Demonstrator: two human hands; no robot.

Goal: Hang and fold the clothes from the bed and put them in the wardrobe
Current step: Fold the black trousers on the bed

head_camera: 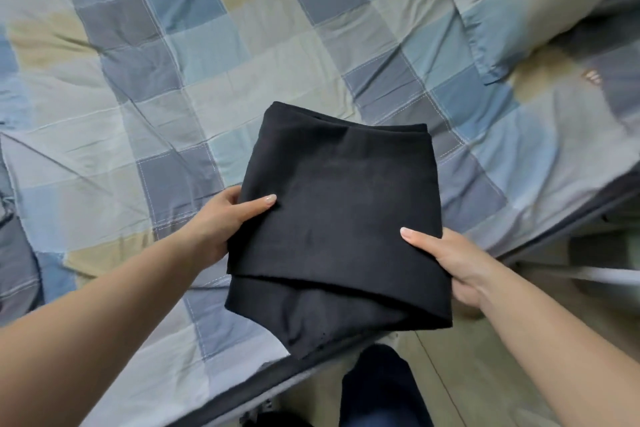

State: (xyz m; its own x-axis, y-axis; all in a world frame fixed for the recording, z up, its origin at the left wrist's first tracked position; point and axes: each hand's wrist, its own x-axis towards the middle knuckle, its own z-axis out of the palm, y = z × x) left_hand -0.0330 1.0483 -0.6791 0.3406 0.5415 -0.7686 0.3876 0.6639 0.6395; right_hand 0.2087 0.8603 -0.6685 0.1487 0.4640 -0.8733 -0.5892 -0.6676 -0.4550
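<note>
Black and matte, the folded garment [337, 218] is a thick, roughly rectangular bundle of soft knit-like cloth, with several layers showing: one flap crosses the lower part at a slant, and a loose corner hangs down at the near edge. What kind of garment it is cannot be told from the fold. It is held over the near edge of the bed [145, 87], whose checked quilt shows blue, grey and pale yellow squares. The left hand [221, 218] takes the bundle's left side, thumb laid flat on top and the other fingers hidden beneath the cloth. The right hand [450, 260] takes the lower right side in the same way, thumb on top, fingers under. Each grip is thus closed on the garment, which spans the gap between the two hands and reaches farther away from the person than either. A pillow [540, 0] in the same check lies at the upper right, well apart from it.
</note>
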